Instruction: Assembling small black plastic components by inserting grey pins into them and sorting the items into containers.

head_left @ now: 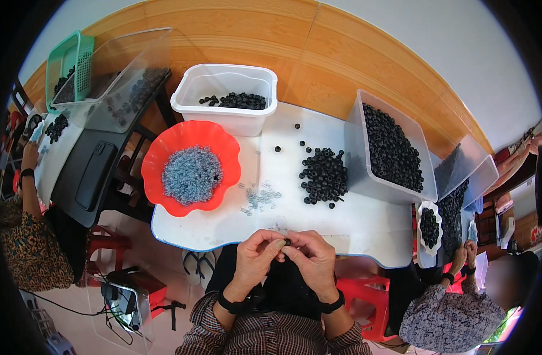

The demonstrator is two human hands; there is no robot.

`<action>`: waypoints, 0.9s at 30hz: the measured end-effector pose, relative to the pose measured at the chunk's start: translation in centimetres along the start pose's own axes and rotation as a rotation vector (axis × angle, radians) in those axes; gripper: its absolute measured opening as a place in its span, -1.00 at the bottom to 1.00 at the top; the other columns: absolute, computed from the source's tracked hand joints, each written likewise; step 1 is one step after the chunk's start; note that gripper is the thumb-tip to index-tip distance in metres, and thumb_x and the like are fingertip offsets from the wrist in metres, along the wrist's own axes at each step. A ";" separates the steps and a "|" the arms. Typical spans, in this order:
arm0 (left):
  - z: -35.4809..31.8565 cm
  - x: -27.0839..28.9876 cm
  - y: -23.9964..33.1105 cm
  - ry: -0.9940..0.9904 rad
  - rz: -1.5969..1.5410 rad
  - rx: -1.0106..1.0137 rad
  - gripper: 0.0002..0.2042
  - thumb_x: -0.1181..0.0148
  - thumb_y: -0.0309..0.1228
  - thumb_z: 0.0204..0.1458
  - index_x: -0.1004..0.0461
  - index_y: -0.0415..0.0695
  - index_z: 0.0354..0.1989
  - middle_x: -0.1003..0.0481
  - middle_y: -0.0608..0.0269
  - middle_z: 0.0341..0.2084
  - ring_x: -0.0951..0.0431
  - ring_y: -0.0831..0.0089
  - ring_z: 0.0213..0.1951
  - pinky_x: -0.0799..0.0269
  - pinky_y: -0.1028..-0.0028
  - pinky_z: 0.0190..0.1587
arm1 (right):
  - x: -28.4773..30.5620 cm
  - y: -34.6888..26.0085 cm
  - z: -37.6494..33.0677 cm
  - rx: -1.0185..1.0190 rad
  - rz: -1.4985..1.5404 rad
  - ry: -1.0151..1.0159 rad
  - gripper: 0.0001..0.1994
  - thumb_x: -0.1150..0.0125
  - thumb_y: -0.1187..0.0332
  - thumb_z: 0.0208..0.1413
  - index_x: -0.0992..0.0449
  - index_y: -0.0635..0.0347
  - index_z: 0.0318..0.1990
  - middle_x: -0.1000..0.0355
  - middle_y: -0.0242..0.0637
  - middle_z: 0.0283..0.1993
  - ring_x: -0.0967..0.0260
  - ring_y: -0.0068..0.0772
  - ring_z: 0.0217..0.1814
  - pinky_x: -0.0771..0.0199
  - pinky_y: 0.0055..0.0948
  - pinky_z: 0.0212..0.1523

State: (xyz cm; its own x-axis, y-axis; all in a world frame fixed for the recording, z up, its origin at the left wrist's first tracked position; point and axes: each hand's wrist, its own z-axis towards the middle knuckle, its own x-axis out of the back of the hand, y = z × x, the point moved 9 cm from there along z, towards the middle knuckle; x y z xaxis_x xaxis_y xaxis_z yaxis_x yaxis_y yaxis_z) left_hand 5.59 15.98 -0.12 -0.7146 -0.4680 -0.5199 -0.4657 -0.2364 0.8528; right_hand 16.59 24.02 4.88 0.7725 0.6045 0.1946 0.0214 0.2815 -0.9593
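My left hand (256, 258) and my right hand (309, 260) meet at the near edge of the white table (365, 231). Their fingertips pinch a small round black part (287, 242) between them; which fingers bear on it is partly hidden. Just beyond lie scattered small clear, bluish pieces (260, 197). A heap of similar black parts (324, 174) rests farther right, with a few loose ones behind it. To the left, a red wavy-rimmed bowl (154, 171) holds many of the bluish pieces.
A white tub (223, 115) with black parts stands at the back. On the right is a clear bin (383, 184) full of them. Co-workers sit at either side, one in a leopard-print top (37, 248), another in a patterned shirt (448, 319). A red stool (365, 296) stands below.
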 end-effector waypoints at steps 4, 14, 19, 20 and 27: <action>0.2 0.0 -0.1 -0.043 -0.025 0.016 -0.87 -0.12 -0.53 0.20 -0.51 -0.31 -0.14 -0.56 0.22 -0.34 -0.52 0.58 -0.41 -0.51 0.59 -0.33 | 0.2 1.0 -0.3 -0.059 0.106 0.014 -0.60 -0.33 0.63 0.00 -0.50 0.30 0.04 -0.52 -0.25 -0.17 -0.52 -0.57 -0.22 -0.50 -0.66 -0.34; 0.0 -0.3 0.1 -0.132 -0.165 0.003 -0.87 -0.13 -0.58 0.17 -0.51 -0.31 -0.14 -0.55 0.17 -0.29 -0.56 0.50 -0.38 -0.55 0.54 -0.30 | 0.3 -0.3 -0.4 -0.010 0.047 0.024 -0.57 -0.35 0.63 -0.01 -0.48 0.26 0.07 -0.57 -0.27 -0.19 -0.51 -0.60 -0.24 -0.41 -0.70 -0.42; -0.1 -0.1 0.1 -0.145 -0.161 -0.004 -0.85 -0.18 -0.59 0.15 -0.49 -0.32 -0.12 -0.56 0.19 -0.29 -0.53 0.56 -0.38 -0.49 0.59 -0.28 | 0.0 -0.9 -0.6 0.014 0.049 -0.012 -0.60 -0.35 0.62 -0.01 -0.50 0.25 0.04 -0.56 -0.27 -0.18 -0.51 -0.60 -0.23 -0.41 -0.69 -0.42; 0.0 -0.1 -0.1 -0.146 -0.172 0.009 -0.84 -0.19 -0.59 0.14 -0.49 -0.32 -0.11 -0.56 0.19 -0.29 -0.53 0.56 -0.37 -0.49 0.60 -0.28 | -0.1 -1.2 -0.5 0.047 0.027 -0.002 -0.62 -0.36 0.61 -0.01 -0.52 0.24 0.02 -0.56 -0.29 -0.18 -0.51 -0.60 -0.22 -0.42 -0.68 -0.41; 0.3 -0.5 -0.5 -0.057 -0.168 0.082 -0.75 -0.14 -0.57 0.18 -0.44 -0.32 0.03 -0.56 0.19 -0.24 -0.54 0.55 -0.29 -0.52 0.57 -0.17 | -0.1 -2.2 0.0 0.010 -0.115 0.007 -0.67 -0.42 0.57 -0.08 -0.58 0.18 -0.10 -0.55 -0.32 -0.21 -0.48 -0.53 -0.22 -0.48 -0.57 -0.34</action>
State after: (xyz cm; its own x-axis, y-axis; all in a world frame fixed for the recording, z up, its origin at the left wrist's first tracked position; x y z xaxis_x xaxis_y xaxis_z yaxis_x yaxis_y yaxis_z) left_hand 6.01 16.58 -0.35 -0.6506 -0.3783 -0.6585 -0.6201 -0.2359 0.7482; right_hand 16.45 23.30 7.00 0.7698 0.5624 0.3019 0.1042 0.3559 -0.9287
